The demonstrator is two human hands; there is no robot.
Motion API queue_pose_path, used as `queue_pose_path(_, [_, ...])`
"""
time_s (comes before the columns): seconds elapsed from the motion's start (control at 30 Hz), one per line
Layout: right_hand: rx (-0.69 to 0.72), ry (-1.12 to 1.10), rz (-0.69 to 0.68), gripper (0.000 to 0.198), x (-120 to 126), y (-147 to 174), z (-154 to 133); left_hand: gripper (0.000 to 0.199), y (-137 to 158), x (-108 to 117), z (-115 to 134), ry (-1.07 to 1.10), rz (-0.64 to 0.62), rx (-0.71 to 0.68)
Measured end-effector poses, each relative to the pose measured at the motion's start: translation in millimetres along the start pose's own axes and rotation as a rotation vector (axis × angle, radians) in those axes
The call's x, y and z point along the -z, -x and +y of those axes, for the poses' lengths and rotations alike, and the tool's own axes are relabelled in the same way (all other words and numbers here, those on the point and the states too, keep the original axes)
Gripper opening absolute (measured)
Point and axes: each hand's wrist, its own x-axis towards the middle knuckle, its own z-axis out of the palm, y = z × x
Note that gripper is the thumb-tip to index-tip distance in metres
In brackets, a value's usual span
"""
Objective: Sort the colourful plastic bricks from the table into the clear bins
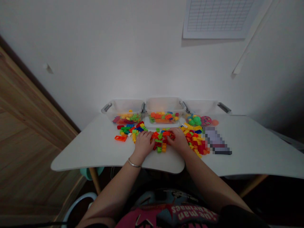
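Loose toy building bricks (159,142) in red, orange, green and yellow lie between my two hands on the white table. My left hand (144,142), with a bracelet at the wrist, rests palm down at the left side of this pile. Its fingers are curled, and what lies under them is hidden. From the right, my right hand (178,138) reaches in with thumb and fingers closed around an orange-red toy brick (167,134). A yellow-orange brick (164,147) and a green brick (159,149) sit at the pile's near edge.
Three clear bins stand along the wall: the left bin (125,104) and middle bin (165,103) hold bricks, the right bin (201,106) holds rounded toys. More bricks (197,142) spread to the right, beside a blurred-out flat object (217,141). An orange piece (121,138) lies left.
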Motion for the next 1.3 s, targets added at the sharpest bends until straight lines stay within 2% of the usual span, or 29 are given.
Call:
queue_pose_path(0.17, [-0.075,-0.038,0.077,0.015,0,-2,-3,0.035,-1,2,1,0.000,-0.014,0.007])
queue_pose_path(0.3, [-0.133,-0.125,0.237,0.018,9,-11,-7,0.034,-1,3,1,0.000,-0.023,0.001])
queue_pose_path(0.43, [-0.194,-0.185,0.389,0.024,25,-38,-4,0.034,-1,4,1,-0.002,-0.027,0.014])
queue_pose_path(0.53, [-0.255,-0.204,0.446,0.025,36,-70,3,0.035,0,4,1,-0.001,-0.030,0.018])
queue_pose_path(0.63, [-0.253,-0.208,0.430,0.023,42,-107,9,0.035,-1,2,1,-0.004,-0.031,0.011])
queue_pose_path(0.7, [-0.269,-0.141,0.365,0.024,42,-128,11,0.035,-1,1,0,-0.003,-0.021,0.009])
queue_pose_path(0.8, [-0.370,-0.056,0.237,0.026,39,-149,11,0.034,-1,-2,-2,0.007,-0.001,0.011])
queue_pose_path(0.93, [-0.462,0.085,0.108,0.028,33,-158,10,0.035,0,-3,-3,0.015,0.000,0.012])
queue_pose_path(1.13, [-0.503,0.203,-0.062,0.025,30,-166,15,0.035,-1,-2,-3,0.008,-0.008,0.008])
queue_pose_path(1.3, [-0.489,0.209,-0.054,0.023,30,-164,15,0.035,0,-3,-4,0.015,-0.003,-0.004])
